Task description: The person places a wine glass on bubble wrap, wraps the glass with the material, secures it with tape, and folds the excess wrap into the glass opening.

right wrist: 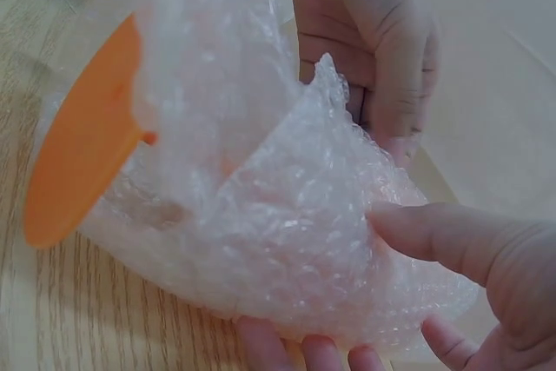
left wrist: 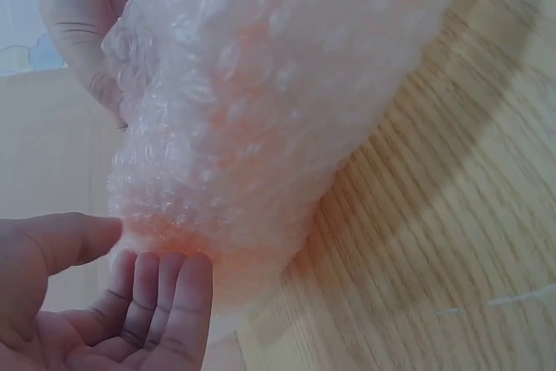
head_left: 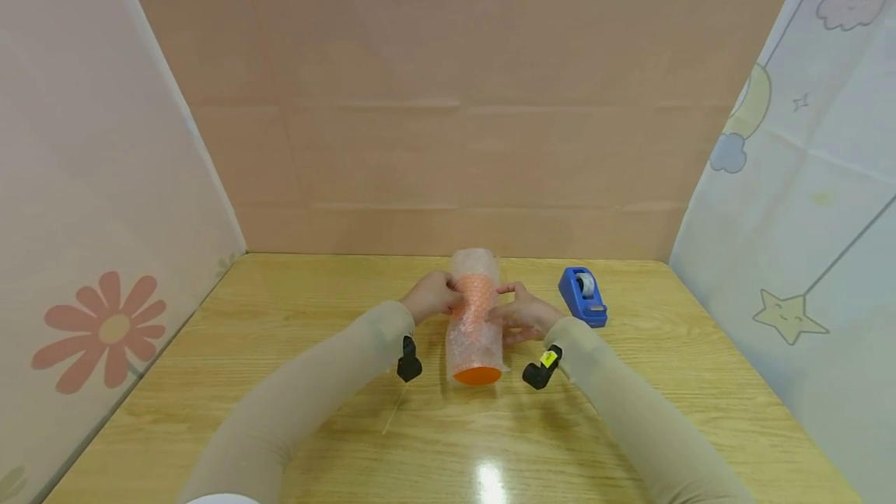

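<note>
A roll of clear bubble wrap point(head_left: 476, 341) around something orange lies lengthwise on the table. At its near end a flat, rounded orange piece point(right wrist: 82, 141) sticks out; the rest of the orange thing is blurred by the wrap. My left hand point(head_left: 429, 298) holds the roll's left side, thumb and bent fingers at the wrap in the left wrist view. On the opposite side my right hand point(head_left: 523, 313) grips the roll, its thumb point(right wrist: 434, 232) pressing the top and its fingertips point(right wrist: 321, 354) partly hidden low against the wrap. A loose wrap corner point(right wrist: 326, 76) stands up.
A blue tape dispenser point(head_left: 582, 298) with a roll of clear tape stands to the right of my right hand. The wooden table point(head_left: 336, 442) is bounded by a plain back panel point(head_left: 420, 138) and patterned side panels. A thin pale strip point(head_left: 394, 414) lies at the near left.
</note>
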`<state>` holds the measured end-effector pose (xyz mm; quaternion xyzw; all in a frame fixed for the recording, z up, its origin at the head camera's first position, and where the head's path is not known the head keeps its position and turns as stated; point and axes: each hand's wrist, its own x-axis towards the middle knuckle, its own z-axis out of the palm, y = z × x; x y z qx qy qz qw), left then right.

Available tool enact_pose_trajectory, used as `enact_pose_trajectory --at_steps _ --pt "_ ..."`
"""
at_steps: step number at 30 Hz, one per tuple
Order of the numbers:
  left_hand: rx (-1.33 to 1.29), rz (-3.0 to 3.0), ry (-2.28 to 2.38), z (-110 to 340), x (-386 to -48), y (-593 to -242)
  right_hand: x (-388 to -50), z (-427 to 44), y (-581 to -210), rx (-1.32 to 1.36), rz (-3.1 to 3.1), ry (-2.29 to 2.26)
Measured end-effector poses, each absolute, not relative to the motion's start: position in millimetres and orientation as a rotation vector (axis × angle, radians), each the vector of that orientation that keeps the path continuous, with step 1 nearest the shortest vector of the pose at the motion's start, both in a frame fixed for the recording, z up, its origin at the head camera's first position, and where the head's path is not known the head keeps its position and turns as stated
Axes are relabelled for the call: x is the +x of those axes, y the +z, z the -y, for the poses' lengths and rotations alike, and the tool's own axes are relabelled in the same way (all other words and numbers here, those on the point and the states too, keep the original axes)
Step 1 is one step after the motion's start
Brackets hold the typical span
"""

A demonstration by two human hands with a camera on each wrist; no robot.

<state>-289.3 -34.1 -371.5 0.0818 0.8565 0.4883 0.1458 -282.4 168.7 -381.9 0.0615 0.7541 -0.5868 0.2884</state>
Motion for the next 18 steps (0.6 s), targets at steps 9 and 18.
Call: enact_pose_trajectory --at_steps 9,18 --pt "0.228 -2.459 1.360 32.6 -285.9 -370.0 -282.9 -168.7 -382.9 0.163 -1.999 -1.577" --pt "0.241 -2.460 1.345 32.0 -279.8 -368.2 -281.8 -168.5 -383.7 0.151 -1.994 -1.590"
